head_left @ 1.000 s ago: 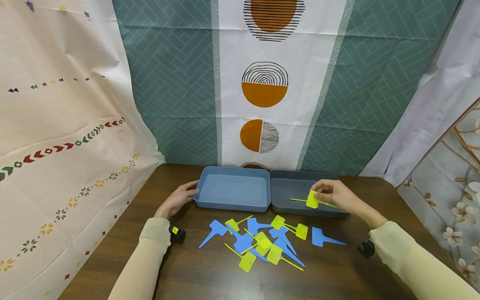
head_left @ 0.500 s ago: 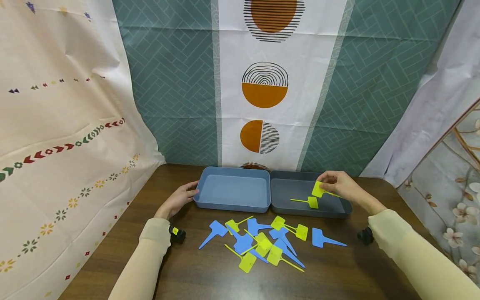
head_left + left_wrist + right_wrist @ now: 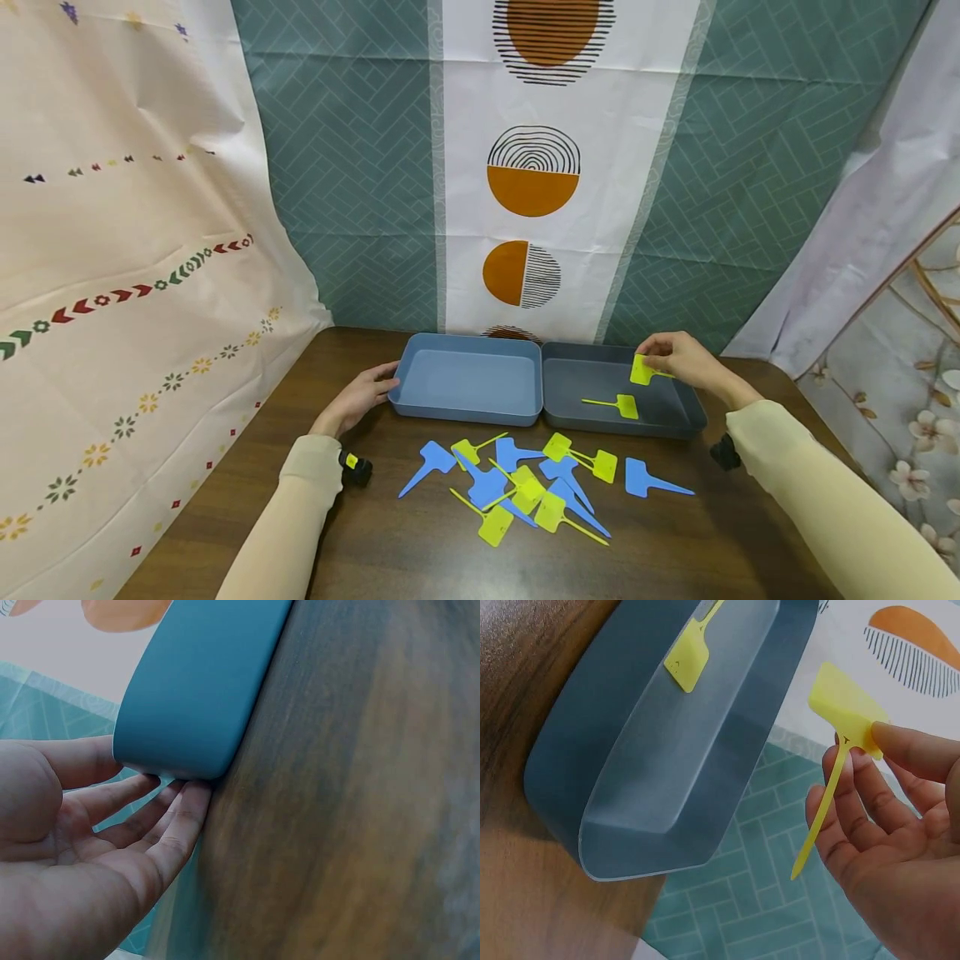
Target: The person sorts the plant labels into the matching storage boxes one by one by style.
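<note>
My right hand [image 3: 678, 358] pinches a yellow T-shaped plant label [image 3: 642, 370] by its head, between thumb and fingers, above the back right part of the dark grey tray [image 3: 570, 419]. In the right wrist view the held label [image 3: 845, 705] has its stem pointing down. Another yellow label [image 3: 627, 407] lies on that tray's floor. My left hand [image 3: 360, 396] rests at the left end of the blue-grey tray [image 3: 465, 412]. In the left wrist view its fingertips [image 3: 196, 796] touch that tray's outer wall, with the thumb at the rim.
Several blue plant labels [image 3: 487, 487] and yellow ones [image 3: 495, 525] lie in a loose pile on the brown wooden table [image 3: 420, 558] before the trays. One blue label [image 3: 637, 477] lies apart to the right. A patterned curtain [image 3: 345, 167] hangs behind the table.
My right hand has risen and moved back and to the right with the pinched yellow label, uncovering the one lying in the dark tray. My left hand has stayed in place.
</note>
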`<state>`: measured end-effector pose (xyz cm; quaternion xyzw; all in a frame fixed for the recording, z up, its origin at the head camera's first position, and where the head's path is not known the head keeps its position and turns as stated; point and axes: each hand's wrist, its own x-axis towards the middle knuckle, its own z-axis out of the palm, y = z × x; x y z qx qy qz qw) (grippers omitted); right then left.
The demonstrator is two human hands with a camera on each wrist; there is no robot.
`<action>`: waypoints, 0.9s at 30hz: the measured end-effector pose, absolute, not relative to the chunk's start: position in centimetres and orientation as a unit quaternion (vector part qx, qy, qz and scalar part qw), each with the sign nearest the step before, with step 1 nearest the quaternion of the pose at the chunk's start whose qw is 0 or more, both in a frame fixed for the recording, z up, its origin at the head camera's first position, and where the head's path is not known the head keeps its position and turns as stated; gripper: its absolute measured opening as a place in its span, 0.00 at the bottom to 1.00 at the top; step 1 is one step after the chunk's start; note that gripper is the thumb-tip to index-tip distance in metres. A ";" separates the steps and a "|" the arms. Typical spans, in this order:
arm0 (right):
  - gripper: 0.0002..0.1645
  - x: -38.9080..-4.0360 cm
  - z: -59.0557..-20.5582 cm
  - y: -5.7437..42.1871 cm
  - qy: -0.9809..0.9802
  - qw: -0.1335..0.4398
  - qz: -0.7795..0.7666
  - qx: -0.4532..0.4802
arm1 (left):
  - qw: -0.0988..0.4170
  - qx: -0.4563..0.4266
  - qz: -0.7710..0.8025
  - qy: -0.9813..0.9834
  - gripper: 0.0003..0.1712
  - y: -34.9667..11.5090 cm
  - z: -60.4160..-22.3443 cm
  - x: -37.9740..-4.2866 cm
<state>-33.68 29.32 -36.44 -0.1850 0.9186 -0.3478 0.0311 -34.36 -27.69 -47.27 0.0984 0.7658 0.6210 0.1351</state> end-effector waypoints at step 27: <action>0.15 -35.2 -37.0 30.1 0.944 0.048 -0.283 -0.163 | 0.132 0.094 0.616 0.771 0.33 -27.7 -47.4 -34.4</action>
